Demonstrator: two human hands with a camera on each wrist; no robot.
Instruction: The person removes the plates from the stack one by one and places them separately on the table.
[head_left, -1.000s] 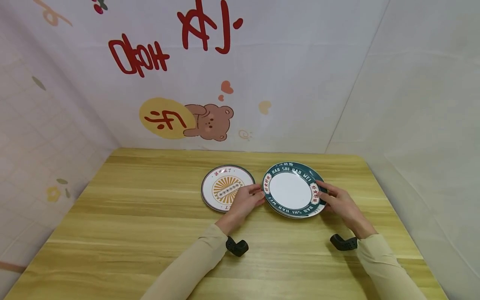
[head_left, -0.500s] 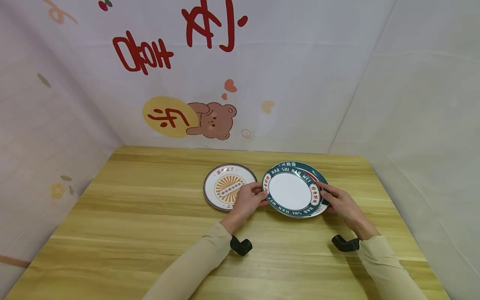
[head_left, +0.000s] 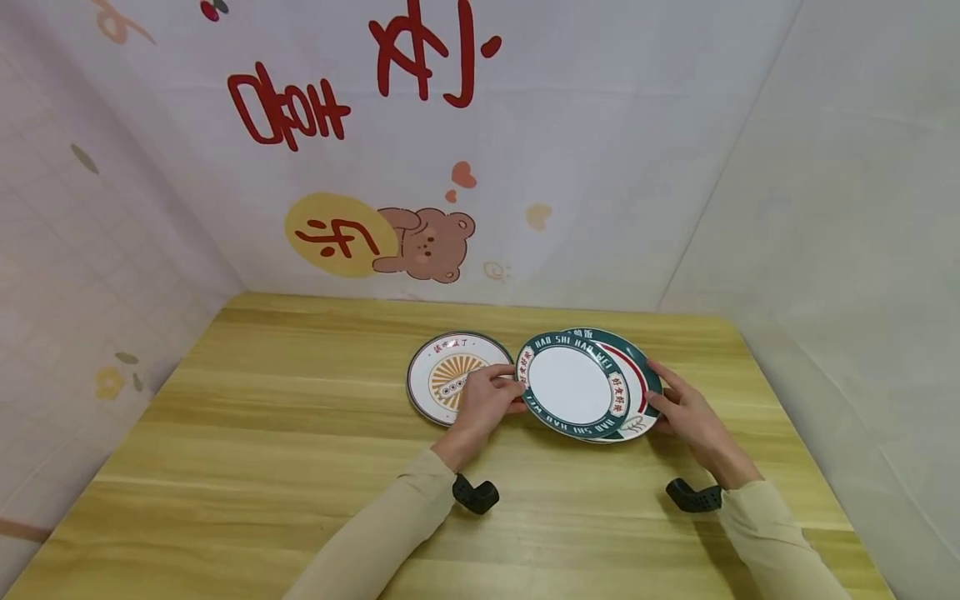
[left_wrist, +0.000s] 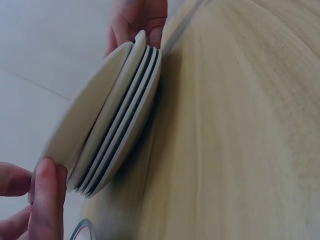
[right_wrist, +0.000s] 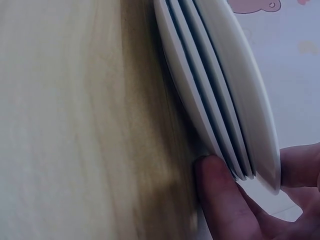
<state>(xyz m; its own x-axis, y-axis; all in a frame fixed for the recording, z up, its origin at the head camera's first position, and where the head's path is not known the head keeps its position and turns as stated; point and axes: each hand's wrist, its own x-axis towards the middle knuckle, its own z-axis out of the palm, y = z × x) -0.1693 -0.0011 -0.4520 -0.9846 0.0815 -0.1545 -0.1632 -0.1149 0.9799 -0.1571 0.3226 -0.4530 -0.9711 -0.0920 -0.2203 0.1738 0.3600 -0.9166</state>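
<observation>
My left hand (head_left: 482,410) pinches the left rim of a green-rimmed plate (head_left: 570,385) with a white centre. That plate lies shifted leftward over a stack of plates (head_left: 636,379), whose top one shows a green rim and a red band. On the stack's right edge, my right hand (head_left: 692,421) grips the rim, fingers on both faces. In the left wrist view the upper plate (left_wrist: 85,110) tilts away from several close-packed plates (left_wrist: 125,120). The right wrist view shows the stacked edges (right_wrist: 210,90) between the right hand's fingers (right_wrist: 220,195).
A white plate with an orange sunburst (head_left: 442,367) lies on the wooden table (head_left: 300,417) behind my left hand, partly covered by it. A printed cloth wall (head_left: 585,167) stands at the table's back. Black wrist-mounted pieces (head_left: 476,496) stick out below the hands.
The green-rimmed plate has slid left with my left hand, baring the red-banded plate beneath. My right hand keeps hold of the stack and has shifted slightly right.
</observation>
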